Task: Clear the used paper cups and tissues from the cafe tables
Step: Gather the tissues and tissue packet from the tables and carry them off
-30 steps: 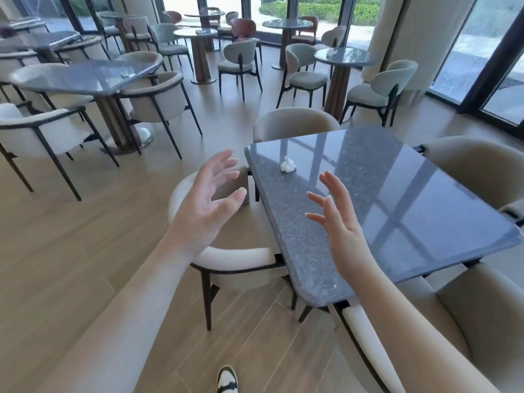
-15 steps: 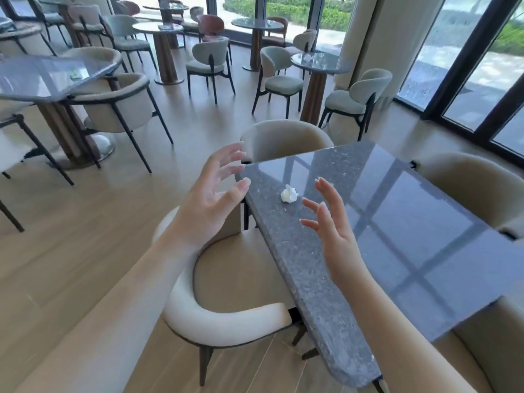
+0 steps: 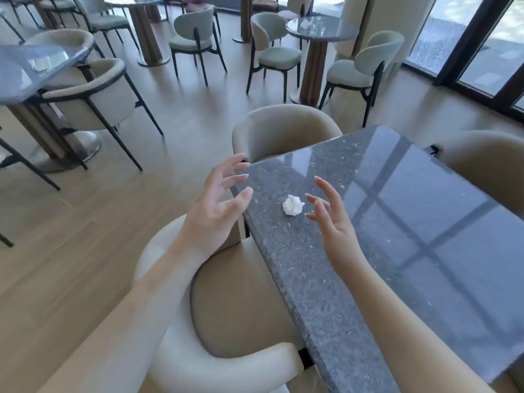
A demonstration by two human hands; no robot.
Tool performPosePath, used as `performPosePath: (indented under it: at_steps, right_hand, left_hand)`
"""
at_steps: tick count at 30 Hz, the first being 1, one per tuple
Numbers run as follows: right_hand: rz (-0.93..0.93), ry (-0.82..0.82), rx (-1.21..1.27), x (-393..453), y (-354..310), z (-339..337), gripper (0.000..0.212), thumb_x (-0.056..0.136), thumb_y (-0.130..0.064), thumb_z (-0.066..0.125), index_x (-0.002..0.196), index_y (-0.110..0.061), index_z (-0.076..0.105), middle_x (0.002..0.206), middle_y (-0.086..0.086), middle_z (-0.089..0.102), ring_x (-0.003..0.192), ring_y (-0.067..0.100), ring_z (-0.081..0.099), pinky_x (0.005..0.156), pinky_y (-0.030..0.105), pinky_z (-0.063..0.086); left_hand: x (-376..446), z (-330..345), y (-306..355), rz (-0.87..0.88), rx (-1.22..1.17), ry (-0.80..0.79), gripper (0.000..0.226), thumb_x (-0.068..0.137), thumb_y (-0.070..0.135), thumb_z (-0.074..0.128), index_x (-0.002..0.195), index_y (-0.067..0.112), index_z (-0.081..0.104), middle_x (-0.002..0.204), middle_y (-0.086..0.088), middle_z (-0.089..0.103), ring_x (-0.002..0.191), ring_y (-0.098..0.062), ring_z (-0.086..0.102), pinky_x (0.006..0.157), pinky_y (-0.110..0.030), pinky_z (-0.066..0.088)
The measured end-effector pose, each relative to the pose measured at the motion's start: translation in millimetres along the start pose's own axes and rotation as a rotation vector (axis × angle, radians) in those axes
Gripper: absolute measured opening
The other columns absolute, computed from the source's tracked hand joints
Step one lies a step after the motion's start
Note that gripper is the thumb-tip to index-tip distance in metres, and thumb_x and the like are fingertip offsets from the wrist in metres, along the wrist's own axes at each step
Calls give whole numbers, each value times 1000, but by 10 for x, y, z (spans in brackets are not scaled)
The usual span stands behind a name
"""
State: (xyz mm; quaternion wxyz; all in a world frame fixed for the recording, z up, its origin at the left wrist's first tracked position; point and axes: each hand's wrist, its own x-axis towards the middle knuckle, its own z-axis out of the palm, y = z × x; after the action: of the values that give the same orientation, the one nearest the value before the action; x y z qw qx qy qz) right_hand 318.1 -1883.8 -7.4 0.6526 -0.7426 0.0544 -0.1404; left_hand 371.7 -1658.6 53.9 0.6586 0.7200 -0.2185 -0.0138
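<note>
A crumpled white tissue lies on the dark speckled stone table, near its left edge. My right hand hovers just right of the tissue with fingers spread, a small gap between fingertips and tissue. My left hand is raised at the table's left edge, fingers spread and holding nothing. A second small white tissue sits on the round table at the back. No paper cups show on the near table.
Beige armchairs stand around the near table: one directly below me, one at the far end, one at the right. Another grey table with chairs is at the left. Glass doors fill the right wall.
I have come closer to the table and look further down at it. Both hands have moved forward, and my right hand now sits close beside the tissue.
</note>
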Motion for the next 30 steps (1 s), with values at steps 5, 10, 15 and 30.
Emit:
performPosePath:
  at_steps: [5,10,15,30]
  right_hand:
    - [23,4,-117,679,573,-49,32,104,-37,50,135,-45,49,148,-10,47,125,-7,51,94,7,42]
    - [175,-68,-422,1259,1377,90,40,103,-26,56,141,-15,53,149,1,46,136,20,47,113,31,38]
    - [316,-294,-867,1579,1938,186,58,101,-37,55,154,-31,34,168,1,11,149,32,21,115,48,32]
    - [224,-431,-1151,1618,2511,92,53,98,-4,48,150,-9,36,143,15,41,120,41,50,95,44,43]
  left_hand:
    - [425,117,-220,-48,18,19,45,91,46,62,135,49,54,137,12,60,128,-16,59,99,-53,57]
    - [492,247,-493,-120,4,13,43,91,48,61,131,60,54,136,16,61,130,-15,58,103,-50,54]
    - [479,355,-661,-195,-4,-12,45,89,49,62,133,57,54,137,17,60,133,-14,55,97,-36,58]
    - [373,250,-786,-283,-10,36,46,88,47,62,131,59,55,135,22,60,133,-9,55,92,-26,56]
